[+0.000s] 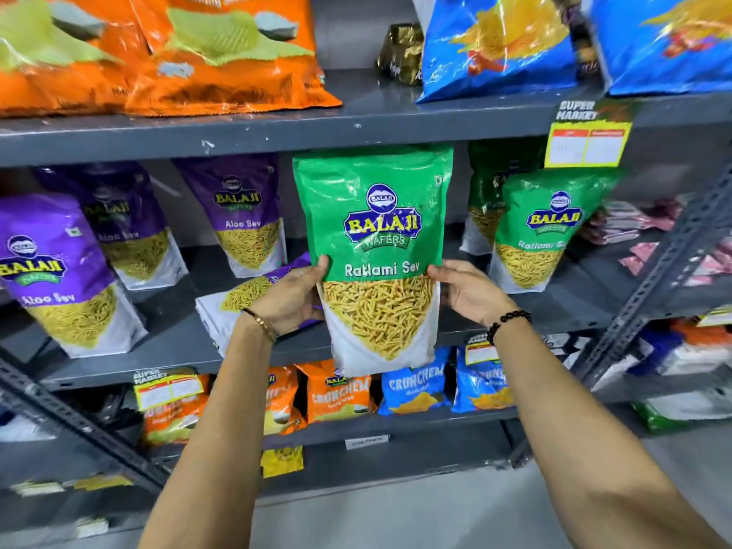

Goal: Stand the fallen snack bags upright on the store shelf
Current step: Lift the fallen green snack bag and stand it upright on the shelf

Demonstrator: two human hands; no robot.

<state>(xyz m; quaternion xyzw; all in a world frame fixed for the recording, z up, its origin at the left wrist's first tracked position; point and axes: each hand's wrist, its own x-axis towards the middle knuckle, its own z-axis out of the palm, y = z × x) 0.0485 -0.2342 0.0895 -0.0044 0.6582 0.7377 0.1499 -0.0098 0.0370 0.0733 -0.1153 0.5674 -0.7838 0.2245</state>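
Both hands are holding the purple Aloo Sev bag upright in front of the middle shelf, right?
Not quite: the head view shows the left hand and right hand holding the green Ratlami Sev bag upright in front of the middle shelf.

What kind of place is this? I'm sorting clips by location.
Most likely a supermarket snack aisle: grey metal shelves stacked with packaged snacks, a yellow "Super Market" price tag clipped to the shelf edge, and several identical green Ratlami Sev bags and purple Aloo Sev bags.

Shop aisle: grey metal shelving [277, 128], rows of snack bags [245, 215], yellow price tags [588, 140].
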